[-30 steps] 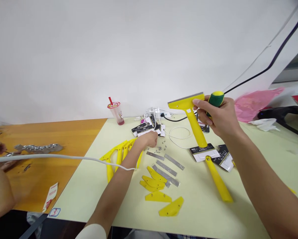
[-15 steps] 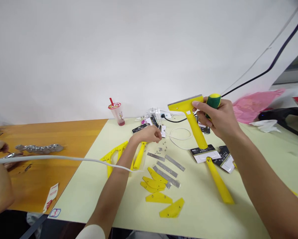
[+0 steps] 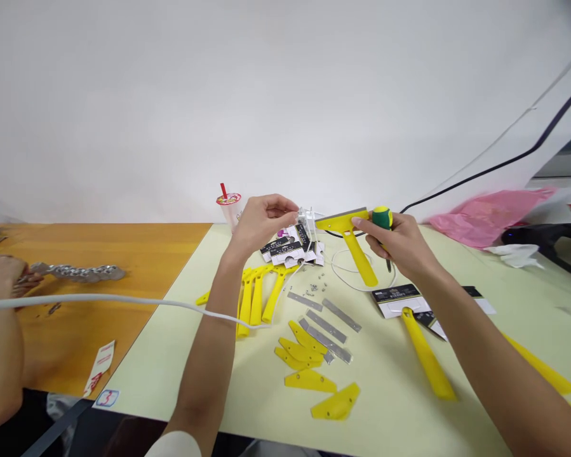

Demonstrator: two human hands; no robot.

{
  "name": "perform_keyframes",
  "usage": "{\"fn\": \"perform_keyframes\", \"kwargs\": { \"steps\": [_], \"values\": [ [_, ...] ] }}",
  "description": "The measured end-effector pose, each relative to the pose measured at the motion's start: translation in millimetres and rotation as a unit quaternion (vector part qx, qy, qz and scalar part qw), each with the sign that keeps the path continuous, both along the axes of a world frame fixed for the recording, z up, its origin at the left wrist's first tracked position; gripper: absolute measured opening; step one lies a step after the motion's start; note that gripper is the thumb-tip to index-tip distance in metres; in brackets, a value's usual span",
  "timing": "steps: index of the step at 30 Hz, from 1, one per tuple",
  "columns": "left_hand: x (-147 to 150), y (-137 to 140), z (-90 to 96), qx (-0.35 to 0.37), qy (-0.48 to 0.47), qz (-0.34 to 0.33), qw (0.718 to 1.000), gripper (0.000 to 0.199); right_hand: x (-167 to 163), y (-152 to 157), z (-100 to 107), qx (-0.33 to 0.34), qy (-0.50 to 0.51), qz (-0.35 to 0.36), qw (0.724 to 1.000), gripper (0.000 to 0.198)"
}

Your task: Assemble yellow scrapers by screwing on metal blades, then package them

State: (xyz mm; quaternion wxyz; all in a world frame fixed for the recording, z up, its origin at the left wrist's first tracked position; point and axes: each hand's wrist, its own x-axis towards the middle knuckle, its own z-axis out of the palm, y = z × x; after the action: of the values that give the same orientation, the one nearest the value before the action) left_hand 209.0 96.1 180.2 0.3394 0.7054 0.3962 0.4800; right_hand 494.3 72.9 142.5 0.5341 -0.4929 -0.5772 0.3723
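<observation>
My right hand [image 3: 402, 238] holds a yellow scraper [image 3: 360, 259] by its head, the handle hanging down and a grey blade along the top edge. The same hand also grips a screwdriver [image 3: 382, 217] with a green and yellow handle. To its left, my left hand [image 3: 268, 219] is raised with thumb and fingertips pinched together, apart from the scraper; whatever they hold is too small to make out. Below lie small screws [image 3: 312, 289], flat metal blades [image 3: 326, 325] and several yellow cover plates [image 3: 310, 379]. More yellow scraper handles [image 3: 256, 298] rest beside my left forearm.
Black-and-white packaging cards [image 3: 288, 252] and a power strip lie near the wall. Another yellow scraper [image 3: 428, 355] sits at right by more cards. A drink cup [image 3: 228, 209] stands at the back. A white cable [image 3: 123, 298] crosses the foreground. A co-worker's hand [image 3: 9, 276] is at far left.
My left hand has risen from the table near the screws to the scraper's height, fingers pinched. My right hand has moved left and slightly down with the scraper and screwdriver.
</observation>
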Motion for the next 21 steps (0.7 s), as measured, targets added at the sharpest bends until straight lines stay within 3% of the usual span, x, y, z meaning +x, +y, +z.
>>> {"fn": "perform_keyframes", "kwargs": {
  "steps": [6,11,21],
  "values": [
    [36,-19,-2.3,0.045,0.059,-0.078,0.994,0.009,-21,2,-18,-0.020,0.024,0.029,0.999,0.042],
    [54,-17,-12.1,0.049,0.133,-0.054,0.988,0.010,-28,1,-26,-0.036,0.076,0.062,0.994,0.042],
    [59,-11,-18.7,0.034,0.163,-0.037,0.985,0.014,-32,7,-33,-0.082,0.153,0.084,0.981,0.039]
  ]
}}
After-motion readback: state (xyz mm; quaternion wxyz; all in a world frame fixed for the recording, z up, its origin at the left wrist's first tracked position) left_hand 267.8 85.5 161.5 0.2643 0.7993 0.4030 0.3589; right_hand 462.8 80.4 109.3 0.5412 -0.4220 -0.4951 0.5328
